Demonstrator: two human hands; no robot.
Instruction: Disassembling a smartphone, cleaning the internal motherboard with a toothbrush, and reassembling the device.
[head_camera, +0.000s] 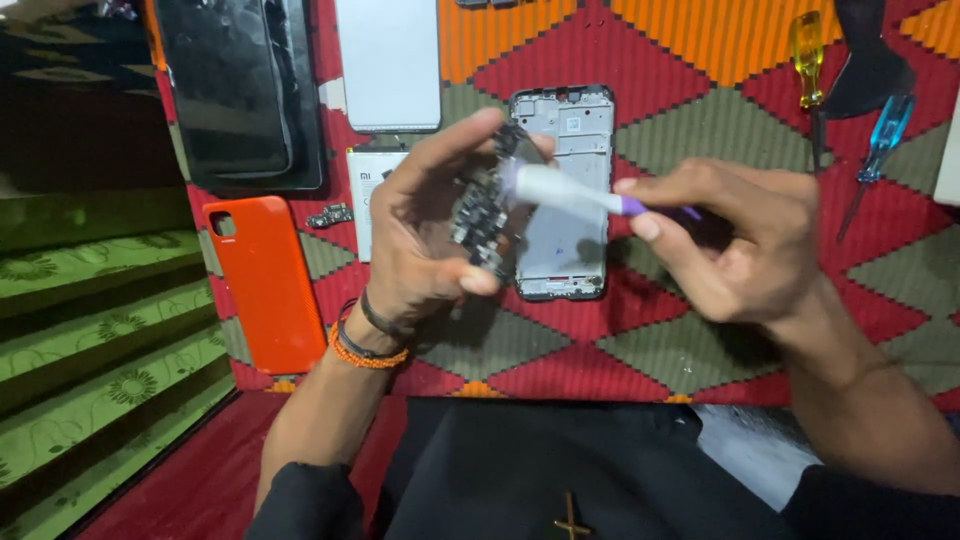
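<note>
Left hand (425, 235) holds a small dark circuit board (482, 215) upright, thumb at its near end and fingertips at its far end, fingers curled closed around it. Beaded orange and black bands sit on that wrist. Right hand (735, 240) pinches a white brush with a purple handle (570, 193), fingers closed narrow on the handle; the white head touches the board's right face.

Directly beneath both hands: an empty grey phone frame (565, 190), lying flat, long axis near-to-far. Left of it, partly hidden by the left hand, a white rectangular box (362, 195) with a small grey mark on its lid. Just left of the box, a small dark loose part (330, 215). Further left, an orange phone case (265, 280), camera cut-out at its far corner. Far left: a black phone screen panel (240, 90), glossy. Beside it, a white rectangular back panel (388, 62).

Far right: a yellow-handled screwdriver (807, 60), a blue-handled screwdriver (882, 135), and a black flat tool (868, 60) between them.

Surface: a woven mat (700, 100), red, orange and olive diamonds. Left of it, green patterned fabric (100, 330). Near edge: red floor and the person's dark clothing.
</note>
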